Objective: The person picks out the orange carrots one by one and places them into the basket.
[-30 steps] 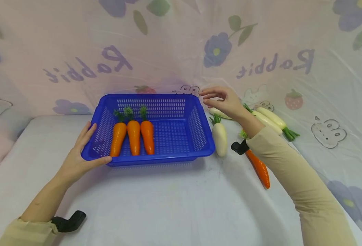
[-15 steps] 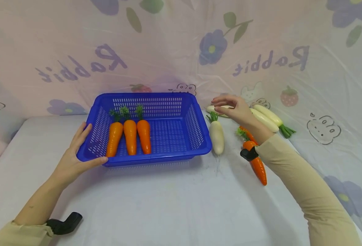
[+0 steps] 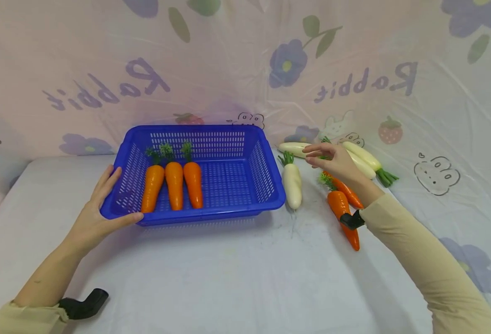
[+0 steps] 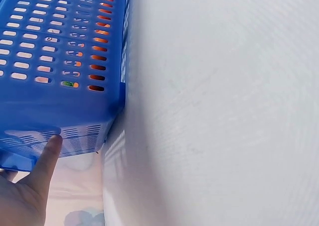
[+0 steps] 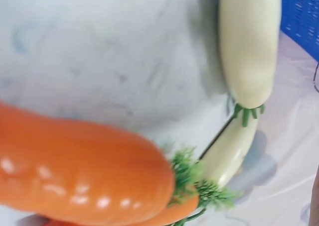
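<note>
My left hand (image 3: pixel 90 222) rests at the near left corner of a blue perforated plastic basket (image 3: pixel 220 212). Its thumb lies along the front rim and its fairly straight fingers touch the left side; in the left wrist view a fingertip (image 4: pixel 54 141) meets the basket wall. Three orange carrots (image 3: pixel 174 185) with green tops lie side by side in the basket's left half. My right hand (image 3: pixel 336 162), fingers loosely bent and holding nothing, hovers above the vegetables to the right. Nearest it are a white radish (image 3: pixel 293 147) lying behind and another carrot (image 3: pixel 349 192) below.
A white radish (image 3: pixel 292 185) with a green top lies beside the basket's right side. A big carrot (image 3: pixel 336 204) lies under the right wrist. More white radishes (image 3: pixel 362 155) are at the back right, near the printed cloth (image 3: pixel 228 55) behind the table.
My right hand has moved rightward from above the basket's right back corner to over the loose vegetables. The left hand stays at the basket; the head view has shifted slightly.
</note>
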`<state>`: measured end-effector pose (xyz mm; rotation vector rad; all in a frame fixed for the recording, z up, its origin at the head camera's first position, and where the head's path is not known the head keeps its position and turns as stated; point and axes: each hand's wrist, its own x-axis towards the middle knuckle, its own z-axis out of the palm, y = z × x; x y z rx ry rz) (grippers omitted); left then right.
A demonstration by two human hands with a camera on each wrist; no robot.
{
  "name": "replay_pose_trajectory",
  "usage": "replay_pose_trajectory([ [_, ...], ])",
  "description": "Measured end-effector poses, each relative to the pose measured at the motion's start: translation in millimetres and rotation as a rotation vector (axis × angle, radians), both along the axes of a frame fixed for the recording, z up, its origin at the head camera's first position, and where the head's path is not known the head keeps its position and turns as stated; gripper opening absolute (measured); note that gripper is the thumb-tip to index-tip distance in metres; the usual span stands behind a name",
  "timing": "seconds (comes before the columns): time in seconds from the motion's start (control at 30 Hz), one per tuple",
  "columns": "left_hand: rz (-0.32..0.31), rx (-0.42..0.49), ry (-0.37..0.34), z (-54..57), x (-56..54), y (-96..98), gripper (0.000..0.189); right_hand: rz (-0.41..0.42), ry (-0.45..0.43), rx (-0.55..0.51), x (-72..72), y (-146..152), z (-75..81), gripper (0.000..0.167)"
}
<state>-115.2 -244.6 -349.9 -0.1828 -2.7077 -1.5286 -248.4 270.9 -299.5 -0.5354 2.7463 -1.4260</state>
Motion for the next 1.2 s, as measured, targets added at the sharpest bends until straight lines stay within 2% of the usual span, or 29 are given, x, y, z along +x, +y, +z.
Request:
replay_pose_trajectory([
  [0.2,-0.002,0.011,0.015,0.7,0.1,-0.1,0.103,-0.041,-0.027,0.067,3.6,12,-3.9,0.036],
  [0.5,-0.001,0.018,0.024,2.4,-1.0,0.3,0.102,-0.050,-0.034,0.122,10.5,27,-6.3,0.037],
  [0.77,0.001,0.026,0.028,1.5,-0.5,0.2,0.102,-0.041,-0.091,0.236,16.4,47,-18.8,0.041],
  [0.93,0.005,0.000,0.021,0.8,1.6,-0.3,0.103,-0.042,-0.121,0.251,25.5,56,-26.6,0.045],
  [1.07,0.004,-0.006,0.023,1.0,0.5,-0.3,0.102,-0.009,-0.140,0.238,31.2,63,-31.8,0.047],
  [1.2,0.003,-0.001,0.014,0.2,-0.7,0.3,0.103,0.005,-0.198,0.216,38.5,71,-36.0,0.049],
])
